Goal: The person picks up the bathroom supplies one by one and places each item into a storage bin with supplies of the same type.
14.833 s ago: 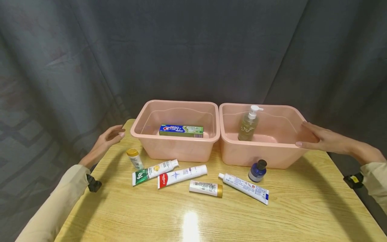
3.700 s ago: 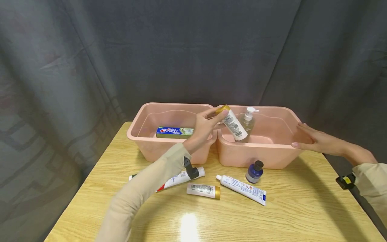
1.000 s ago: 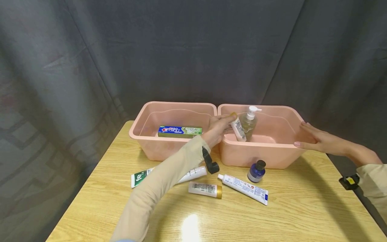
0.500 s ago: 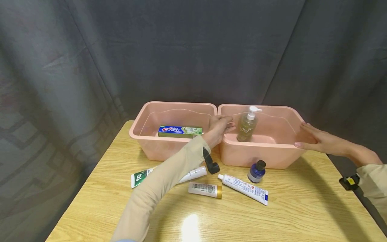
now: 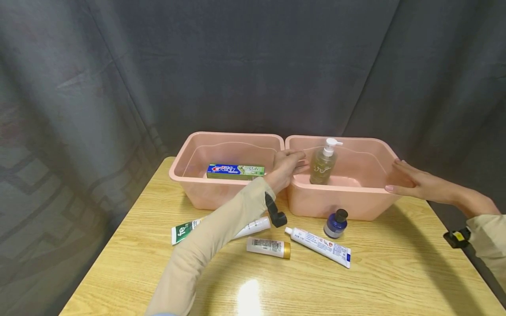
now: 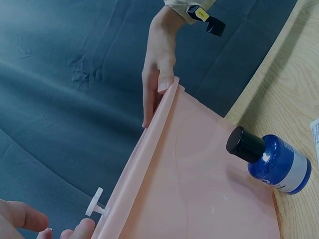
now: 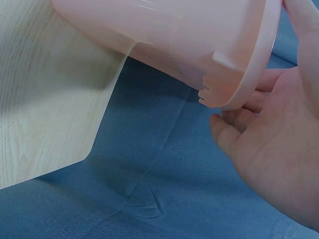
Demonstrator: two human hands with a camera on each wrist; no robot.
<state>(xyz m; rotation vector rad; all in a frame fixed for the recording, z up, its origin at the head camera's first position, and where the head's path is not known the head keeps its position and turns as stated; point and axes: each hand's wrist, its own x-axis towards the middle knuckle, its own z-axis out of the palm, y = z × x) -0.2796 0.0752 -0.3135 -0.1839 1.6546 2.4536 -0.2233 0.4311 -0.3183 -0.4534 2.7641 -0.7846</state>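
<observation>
My left hand (image 5: pixel 285 169) hovers over the left end of the right pink bin (image 5: pixel 340 202), fingers slightly spread and holding nothing. Just beyond its fingertips a clear pump bottle (image 5: pixel 322 169) with a white pump head stands inside that bin. In the left wrist view, only the pump head (image 6: pixel 96 202) shows above the rim, close to my fingers. My right hand (image 5: pixel 428 182) holds the bin's right end, thumb at the front rim. The right wrist view has its fingers (image 7: pixel 227 134) bent around the far side of the rim. The bin's floor is partly hidden behind the front wall.
Beside it stands the left pink bin (image 5: pixel 233 193), with a Crest toothpaste box (image 5: pixel 235 171) inside. In front lie a green-ended tube (image 5: pixel 183 232), a white tube (image 5: pixel 254 227), a gold-capped tube (image 5: pixel 268 247), a blue-ended toothpaste tube (image 5: pixel 320 246) and a dark-capped blue bottle (image 5: pixel 336 224).
My left hand picked a gold-capped tube off the table's left side, carried it over the right bin and let go. The tube is now out of sight. My right hand stayed at the rim.
</observation>
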